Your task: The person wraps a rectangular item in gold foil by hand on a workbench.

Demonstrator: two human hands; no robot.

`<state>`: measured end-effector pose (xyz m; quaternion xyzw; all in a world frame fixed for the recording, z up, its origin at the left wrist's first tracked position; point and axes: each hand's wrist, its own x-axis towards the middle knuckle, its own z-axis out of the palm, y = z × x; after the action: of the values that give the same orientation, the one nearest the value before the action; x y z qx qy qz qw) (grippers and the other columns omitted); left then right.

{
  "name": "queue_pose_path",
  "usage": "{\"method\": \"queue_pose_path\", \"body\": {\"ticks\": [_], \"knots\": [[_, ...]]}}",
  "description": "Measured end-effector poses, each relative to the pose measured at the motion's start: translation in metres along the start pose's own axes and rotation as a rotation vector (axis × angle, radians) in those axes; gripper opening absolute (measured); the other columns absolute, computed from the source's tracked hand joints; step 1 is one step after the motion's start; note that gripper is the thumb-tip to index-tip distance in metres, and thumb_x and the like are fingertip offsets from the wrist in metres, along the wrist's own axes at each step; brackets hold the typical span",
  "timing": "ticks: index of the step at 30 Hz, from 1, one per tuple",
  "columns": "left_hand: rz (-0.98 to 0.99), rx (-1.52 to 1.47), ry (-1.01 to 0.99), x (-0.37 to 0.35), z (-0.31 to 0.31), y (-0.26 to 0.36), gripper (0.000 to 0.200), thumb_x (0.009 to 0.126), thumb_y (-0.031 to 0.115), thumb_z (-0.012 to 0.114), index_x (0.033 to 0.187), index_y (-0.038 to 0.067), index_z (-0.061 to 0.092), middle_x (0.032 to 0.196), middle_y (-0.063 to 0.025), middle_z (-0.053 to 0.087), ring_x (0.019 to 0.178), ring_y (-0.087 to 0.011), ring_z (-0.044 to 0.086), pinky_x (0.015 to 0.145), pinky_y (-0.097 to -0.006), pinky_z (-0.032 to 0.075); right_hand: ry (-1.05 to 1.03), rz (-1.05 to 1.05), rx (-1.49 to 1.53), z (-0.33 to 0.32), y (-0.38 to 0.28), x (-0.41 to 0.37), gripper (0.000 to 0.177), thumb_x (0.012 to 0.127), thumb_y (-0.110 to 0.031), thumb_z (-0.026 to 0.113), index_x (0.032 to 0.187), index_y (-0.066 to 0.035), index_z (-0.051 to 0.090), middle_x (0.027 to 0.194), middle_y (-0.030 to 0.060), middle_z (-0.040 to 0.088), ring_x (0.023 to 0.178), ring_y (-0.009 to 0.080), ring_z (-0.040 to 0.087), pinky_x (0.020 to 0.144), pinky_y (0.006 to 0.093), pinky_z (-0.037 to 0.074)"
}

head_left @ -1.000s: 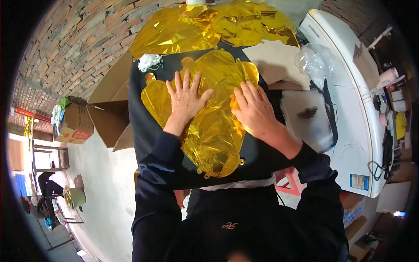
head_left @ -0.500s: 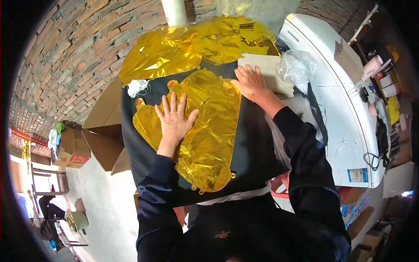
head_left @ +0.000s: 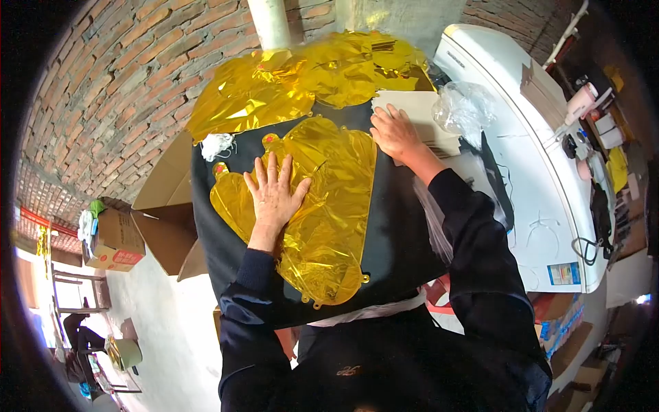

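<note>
A flat gold foil balloon point(head_left: 329, 206), with small tabs along its edge, lies wrinkled on a black cloth-covered surface point(head_left: 405, 226). My left hand point(head_left: 274, 196) rests flat on its left part, fingers spread, palm down. By the balloon's upper right edge is my right hand point(head_left: 398, 136), its fingers bent and drawn together at the left edge of a stack of pale cardboard sheets point(head_left: 436, 130). Whatever those fingertips hold, if anything, is hidden. More gold foil balloons point(head_left: 250, 93) lie piled at the far side of the surface.
White string point(head_left: 217, 145) lies at the upper left. Clear plastic film point(head_left: 467, 106) sits beside a white appliance point(head_left: 515, 151) on the right. An open cardboard box point(head_left: 165, 206) stands left of the surface. A pipe point(head_left: 270, 24) rises by the brick wall point(head_left: 137, 82).
My right hand's fingers have gone from spread to bent and drawn together near the balloon's upper right edge. My left hand stays flat on the foil. The whole view has shifted slightly.
</note>
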<state>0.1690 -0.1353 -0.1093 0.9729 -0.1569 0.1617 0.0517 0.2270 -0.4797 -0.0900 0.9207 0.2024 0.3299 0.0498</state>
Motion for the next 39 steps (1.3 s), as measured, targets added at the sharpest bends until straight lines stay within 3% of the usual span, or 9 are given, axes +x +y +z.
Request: {"method": "queue_pose_path", "body": {"ticks": [9,13,17,18,23,26,29,35,39], "knots": [[-0.015,-0.002,-0.04,0.001,0.0,0.0,0.075,0.098,0.066,0.049,0.157,0.021,0.042,0.165,-0.0156,0.034,0.154,-0.0423,0.022,0.12,-0.068,0.011,0.01,-0.018,-0.041,0.003,0.021,-0.012,0.021,0.08,-0.021,0.067,0.097,-0.009,0.067,0.119,0.0075,0.063,0.111,0.0319,0.056,0.087,0.0465,0.047],[-0.013,-0.009,-0.041,0.0,-0.001,0.0,0.076,0.097,0.067,0.048,0.157,0.02,0.043,0.165,-0.0154,0.034,0.155,-0.0423,0.021,0.121,-0.0682,0.01,-0.009,-0.006,-0.025,-0.003,0.021,-0.016,0.028,0.084,-0.027,0.069,0.107,-0.011,0.068,0.129,0.0077,0.062,0.123,0.0315,0.053,0.093,0.0504,0.045],[-0.018,-0.001,-0.066,0.002,-0.004,0.0,0.076,0.098,0.066,0.048,0.158,0.02,0.041,0.166,-0.0153,0.033,0.155,-0.0419,0.02,0.121,-0.0677,0.01,0.158,0.15,-0.002,-0.054,0.02,-0.012,0.053,0.086,-0.041,0.073,0.131,-0.015,0.061,0.147,0.0109,0.054,0.143,0.0356,0.041,0.112,0.0619,0.035],[-0.016,0.005,-0.067,0.002,-0.005,0.001,0.075,0.099,0.065,0.048,0.158,0.02,0.041,0.166,-0.0153,0.033,0.155,-0.0419,0.02,0.12,-0.0678,0.011,0.153,0.168,-0.035,-0.058,0.04,-0.016,0.071,0.086,-0.048,0.072,0.146,-0.017,0.051,0.159,0.014,0.04,0.15,0.0405,0.03,0.114,0.0697,0.028],[-0.016,0.005,-0.07,0.001,-0.003,0.001,0.076,0.098,0.067,0.048,0.158,0.02,0.042,0.166,-0.0151,0.032,0.155,-0.0414,0.019,0.121,-0.0685,0.01,0.046,0.937,-0.276,-0.088,0.105,-0.035,0.099,0.072,-0.061,0.079,0.154,-0.019,0.044,0.164,0.0144,0.033,0.152,0.0484,0.021,0.111,0.0776,0.025],[-0.023,0.003,-0.07,0.002,-0.004,0.001,0.076,0.097,0.066,0.049,0.158,0.02,0.042,0.166,-0.0153,0.032,0.155,-0.0414,0.019,0.12,-0.0689,0.011,-0.148,1.399,0.021,-0.057,0.147,-0.042,0.101,0.077,-0.051,0.077,0.162,-0.024,0.029,0.169,0.0089,0.026,0.153,0.0449,0.022,0.109,0.079,0.026],[-0.019,0.004,-0.055,0.002,-0.004,0.001,0.076,0.097,0.066,0.049,0.157,0.02,0.043,0.165,-0.0157,0.033,0.155,-0.0419,0.02,0.12,-0.0689,0.011,-0.397,1.271,0.154,-0.044,0.181,-0.06,0.081,0.082,-0.043,0.072,0.155,-0.025,0.043,0.16,0.0138,0.043,0.145,0.0429,0.041,0.11,0.0699,0.036],[-0.003,0.002,-0.006,0.001,0.0,-0.001,0.074,0.097,0.065,0.05,0.156,0.019,0.045,0.164,-0.0164,0.036,0.154,-0.0429,0.023,0.12,-0.0687,0.013,0.027,0.998,-0.146,-0.038,0.204,-0.077,0.032,0.088,-0.018,0.064,0.119,-0.017,0.071,0.116,0.0163,0.072,0.109,0.0376,0.069,0.093,0.0462,0.056],[0.009,0.005,0.0,-0.001,0.001,-0.001,0.073,0.097,0.064,0.051,0.155,0.018,0.046,0.163,-0.0167,0.037,0.153,-0.0429,0.024,0.12,-0.0687,0.014,0.363,0.721,0.012,-0.061,0.19,-0.059,0.03,0.087,-0.008,0.062,0.116,-0.013,0.069,0.116,0.0152,0.071,0.104,0.0388,0.068,0.089,0.046,0.055]]}}
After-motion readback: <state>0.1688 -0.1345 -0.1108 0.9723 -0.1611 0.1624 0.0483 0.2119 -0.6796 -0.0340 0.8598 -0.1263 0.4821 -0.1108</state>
